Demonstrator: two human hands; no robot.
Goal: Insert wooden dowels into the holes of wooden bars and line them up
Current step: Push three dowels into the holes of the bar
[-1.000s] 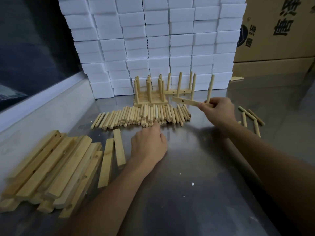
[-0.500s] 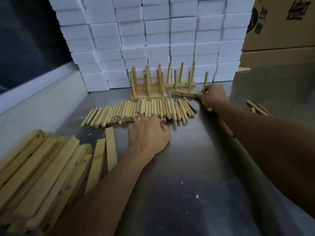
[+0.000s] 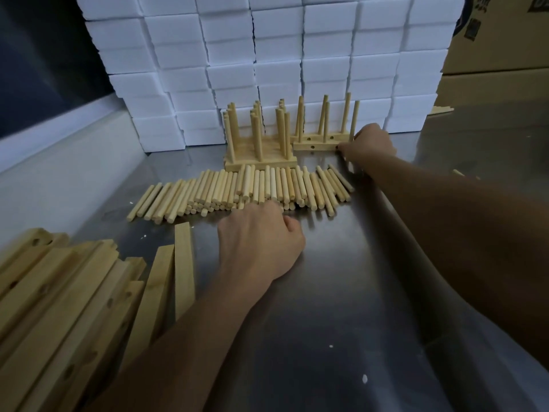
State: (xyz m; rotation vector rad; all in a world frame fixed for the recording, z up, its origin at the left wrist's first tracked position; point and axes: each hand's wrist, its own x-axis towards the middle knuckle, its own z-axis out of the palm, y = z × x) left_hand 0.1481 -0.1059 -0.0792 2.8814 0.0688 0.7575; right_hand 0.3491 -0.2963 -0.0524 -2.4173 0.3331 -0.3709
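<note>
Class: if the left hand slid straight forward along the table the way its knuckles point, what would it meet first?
The left hand would almost at once meet the near ends of the loose dowels; its fingers seem already among them.

I have just one camera, and it sits on the person's head. It looks forward and down at the metal table [image 3: 341, 292]. It is close, so both arms reach in from the bottom edge. The wide lens bends the sides. Far ahead it sees a wall of white blocks [image 3: 267, 55], with brown boxes [image 3: 499, 49] at the right.
</note>
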